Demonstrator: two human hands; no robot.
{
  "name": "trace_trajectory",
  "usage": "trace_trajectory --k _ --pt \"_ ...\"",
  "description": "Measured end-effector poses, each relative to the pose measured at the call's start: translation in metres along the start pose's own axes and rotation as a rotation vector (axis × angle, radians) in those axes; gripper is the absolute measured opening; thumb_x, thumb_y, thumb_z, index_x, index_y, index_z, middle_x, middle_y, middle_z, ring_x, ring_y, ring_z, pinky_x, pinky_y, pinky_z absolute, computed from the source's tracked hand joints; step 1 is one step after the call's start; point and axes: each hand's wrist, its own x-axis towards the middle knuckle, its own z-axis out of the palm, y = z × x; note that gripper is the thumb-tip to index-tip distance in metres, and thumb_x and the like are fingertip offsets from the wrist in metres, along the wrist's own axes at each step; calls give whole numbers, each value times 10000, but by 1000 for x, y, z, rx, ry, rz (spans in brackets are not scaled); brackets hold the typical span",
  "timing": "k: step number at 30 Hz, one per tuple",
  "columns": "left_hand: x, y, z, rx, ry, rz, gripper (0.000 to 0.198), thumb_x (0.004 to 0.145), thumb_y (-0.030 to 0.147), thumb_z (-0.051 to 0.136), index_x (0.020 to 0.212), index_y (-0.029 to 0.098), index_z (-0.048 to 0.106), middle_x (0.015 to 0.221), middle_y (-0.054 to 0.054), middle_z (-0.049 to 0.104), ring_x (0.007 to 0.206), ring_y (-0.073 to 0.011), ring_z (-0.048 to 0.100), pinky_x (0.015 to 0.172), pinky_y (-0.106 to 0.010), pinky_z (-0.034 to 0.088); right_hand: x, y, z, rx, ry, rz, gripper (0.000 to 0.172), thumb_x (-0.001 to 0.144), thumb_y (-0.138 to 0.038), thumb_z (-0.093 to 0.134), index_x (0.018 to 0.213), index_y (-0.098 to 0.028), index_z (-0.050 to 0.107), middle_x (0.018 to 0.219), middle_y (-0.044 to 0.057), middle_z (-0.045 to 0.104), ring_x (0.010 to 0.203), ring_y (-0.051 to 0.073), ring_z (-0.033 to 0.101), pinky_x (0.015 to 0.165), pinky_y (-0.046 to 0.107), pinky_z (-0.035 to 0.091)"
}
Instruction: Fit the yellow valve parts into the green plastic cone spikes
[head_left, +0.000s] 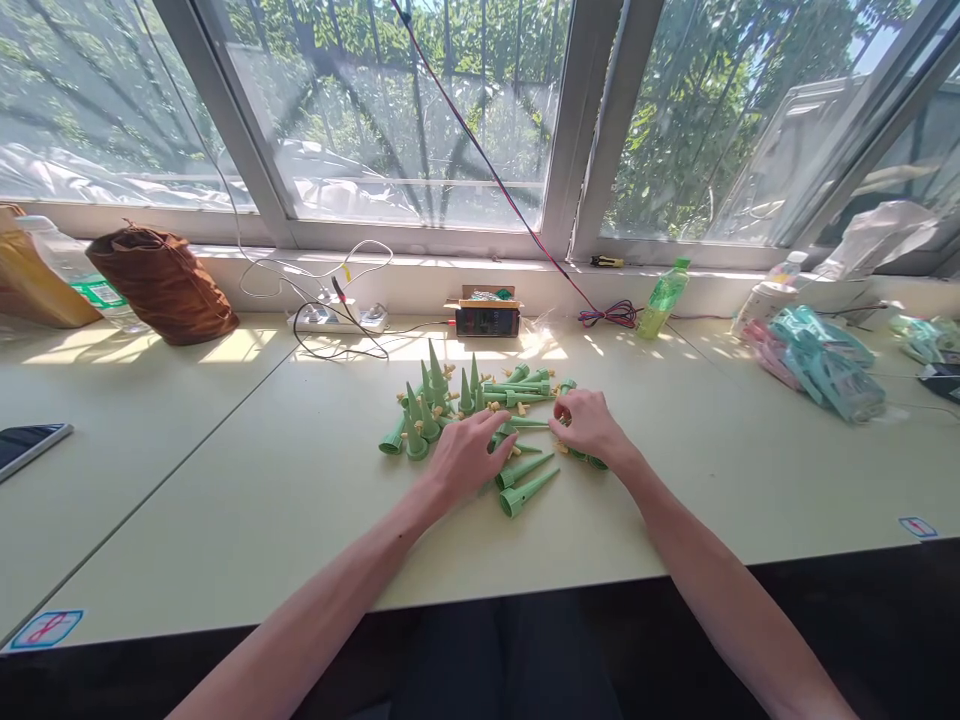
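Note:
Several green plastic spikes (416,437) with small yellow valves are gathered on the table, some upright on their wide ends, others lying down. My left hand (469,448) reaches over the middle of them, thumb and fingers curved around the wide end of a lying spike (529,423). That spike's narrow tip points right and meets the pinched fingers of my right hand (589,422). More spikes lie partly hidden under and behind my right hand. Two loose spikes (529,492) lie in front, tips toward the right.
Behind the spikes stands a small dark box (487,318). A power strip (334,315) with cables, a brown bag (163,283) and a green bottle (664,298) line the window side. Teal and pink packets (829,360) lie right; a phone (30,448) lies far left.

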Motion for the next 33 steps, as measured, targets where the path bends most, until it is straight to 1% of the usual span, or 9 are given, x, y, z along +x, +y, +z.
trace_trajectory --k 5,9,15,17,19,23,26,29,33 --pt "0 1 -1 -9 -10 20 231 904 358 598 1045 199 690 811 -20 665 602 -133 569 579 -251 391 -1 -2 -2 -7 -28 -27 138 826 -240 552 723 -173 615 786 52 624 797 196 559 785 328 317" --pt "0 1 0 -24 15 28 240 905 368 598 1047 196 685 813 -17 662 584 -121 543 568 -247 386 -1 -2 -1 -10 -36 -34 124 812 -219 559 724 -170 631 784 57 628 791 200 561 786 334 324" --pt "1 0 1 -146 134 2 238 945 373 532 945 183 676 700 4 581 555 -103 460 555 -232 364 -1 0 3 50 -22 -55 119 796 -146 566 697 -174 625 736 44 632 772 200 565 805 352 355" --pt "2 0 1 -200 187 -13 237 949 362 528 898 179 669 663 13 545 550 -100 440 551 -227 361 -1 0 2 117 8 -86 120 809 -141 568 705 -177 614 731 38 624 766 198 564 798 349 375" --pt "2 0 0 -241 226 -19 227 949 344 532 872 177 664 649 19 531 545 -95 430 546 -223 357 -1 -2 1 207 71 -133 115 834 -149 565 730 -182 604 748 37 610 771 199 558 770 337 401" --pt "3 1 -2 -290 244 -18 201 953 309 533 869 177 659 669 18 547 556 -91 437 550 -221 358 -3 -13 -3 398 217 -228 93 890 -169 558 804 -192 585 795 38 579 823 206 548 758 331 436" --pt "4 2 -1 -300 239 -15 215 962 315 522 866 176 656 682 15 548 551 -89 432 550 -223 359 -8 -25 -4 496 263 -325 83 922 -170 550 848 -199 573 860 47 561 864 207 544 784 344 453" --pt "4 2 -1 -310 247 -5 235 973 329 507 875 175 655 683 13 554 542 -88 437 542 -223 359 -14 -39 -2 577 259 -406 68 958 -194 522 914 -211 572 930 59 523 877 205 535 776 347 475" --pt "4 3 -2 -338 261 31 231 979 327 503 870 172 635 689 12 569 552 -90 453 540 -221 364 -19 -51 2 650 234 -444 99 997 -224 467 953 -214 555 984 62 467 859 188 536 799 359 497"
